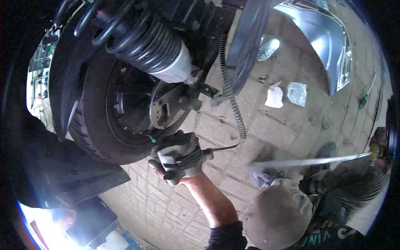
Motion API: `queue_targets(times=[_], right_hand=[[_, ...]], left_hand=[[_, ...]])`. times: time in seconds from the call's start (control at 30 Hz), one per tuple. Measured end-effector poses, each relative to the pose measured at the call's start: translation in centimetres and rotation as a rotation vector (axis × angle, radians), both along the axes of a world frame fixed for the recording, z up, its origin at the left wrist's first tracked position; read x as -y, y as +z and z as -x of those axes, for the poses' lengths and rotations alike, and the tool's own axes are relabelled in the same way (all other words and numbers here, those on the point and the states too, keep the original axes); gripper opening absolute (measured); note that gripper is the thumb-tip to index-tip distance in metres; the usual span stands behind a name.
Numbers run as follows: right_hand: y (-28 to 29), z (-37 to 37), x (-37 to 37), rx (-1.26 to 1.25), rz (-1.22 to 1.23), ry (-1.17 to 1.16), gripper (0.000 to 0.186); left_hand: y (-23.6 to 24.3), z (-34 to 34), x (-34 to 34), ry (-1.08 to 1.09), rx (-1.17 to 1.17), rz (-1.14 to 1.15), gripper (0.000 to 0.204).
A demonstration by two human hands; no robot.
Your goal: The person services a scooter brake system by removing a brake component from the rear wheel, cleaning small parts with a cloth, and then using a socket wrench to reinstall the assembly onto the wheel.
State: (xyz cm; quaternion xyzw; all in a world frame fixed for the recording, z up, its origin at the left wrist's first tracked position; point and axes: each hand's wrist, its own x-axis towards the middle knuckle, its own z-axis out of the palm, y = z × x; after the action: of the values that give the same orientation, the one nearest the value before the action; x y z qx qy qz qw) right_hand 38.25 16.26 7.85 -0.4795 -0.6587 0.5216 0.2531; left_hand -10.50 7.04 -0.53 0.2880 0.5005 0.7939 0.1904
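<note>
We find open room on the paved floor (208, 129) in the centre of the frame, right of the wheel (98, 129), and below the hand toward the lower edge. The wheel's tyre closes off the upper left side, and a dark panel (79, 171) juts in from the left.

We see a left hand (180, 142) in a dark glove near the centre; its bare forearm slants up and leftward from a dark sleeve (227, 236) at the lower edge. The fingers are clamped around a grey caliper (192, 169), held just below the brake disc (160, 110) and apart from it.

From the caliper's right side a thin pipe runs to a coil-wrapped hose (233, 102), which hangs across the space right of the disc. A spring (143, 46) fills the upper left above the wheel. A crouching co-worker's cap (279, 214) blocks the lower right, close beside the sleeve. Farther up, we see two pale crumpled wrappers (273, 96) on the floor and a silver panel (321, 37) at upper right
</note>
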Motion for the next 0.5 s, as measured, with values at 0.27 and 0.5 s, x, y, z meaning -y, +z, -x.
queue_targets(times=[0.27, 0.5], right_hand=[[7.0, 10.9, -5.5, 0.568, 0.459, 0.872, 0.038], [8.5, 12.6, -5.6, 0.574, 0.33, 0.899, 0.038]], left_hand=[[-0.2, -2.4, 0.4, -0.003, 0.183, -0.114, 0.058], [0.4, -2.8, 0.3, -0.072, 0.339, -0.33, 0.053]])
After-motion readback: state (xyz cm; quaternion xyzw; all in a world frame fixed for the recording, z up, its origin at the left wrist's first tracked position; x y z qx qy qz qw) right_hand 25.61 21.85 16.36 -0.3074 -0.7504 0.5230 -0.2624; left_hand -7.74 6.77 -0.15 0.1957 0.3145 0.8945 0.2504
